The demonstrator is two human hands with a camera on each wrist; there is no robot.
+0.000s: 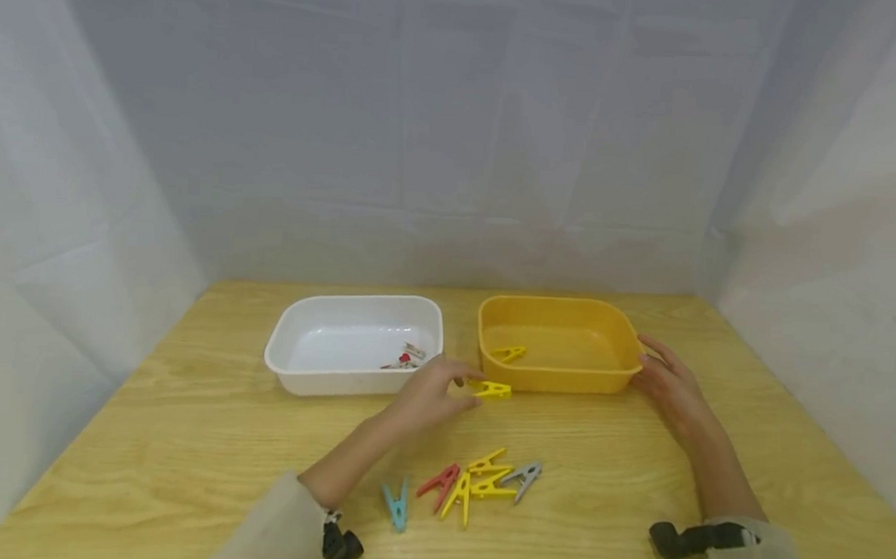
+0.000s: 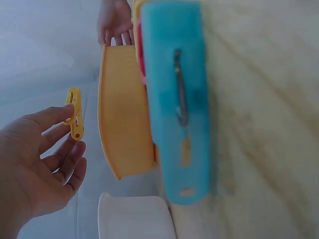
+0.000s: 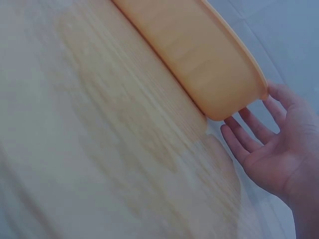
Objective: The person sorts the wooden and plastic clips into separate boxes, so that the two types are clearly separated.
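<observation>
My left hand (image 1: 472,388) pinches one end of a yellow clothespin (image 1: 492,389) at its fingertips, in front of the gap between the two tubs. In the left wrist view the same clothespin (image 2: 75,113) stands at the tip of that hand (image 2: 69,127), whose other fingers are loosely spread. My right hand (image 1: 650,367) lies with straight fingers against the right end of the yellow tub (image 1: 564,376). The right wrist view shows these fingers (image 3: 246,137) touching the tub's wall (image 3: 209,55). One yellow clothespin (image 1: 508,353) lies inside that tub.
A white tub (image 1: 338,383) to the left holds a few small pegs (image 1: 405,358). On the wooden table (image 1: 186,435) near me lies a loose group: blue peg (image 1: 396,504), red peg (image 1: 439,483), yellow pegs (image 1: 478,481), grey peg (image 1: 524,476). White cloth walls enclose the table.
</observation>
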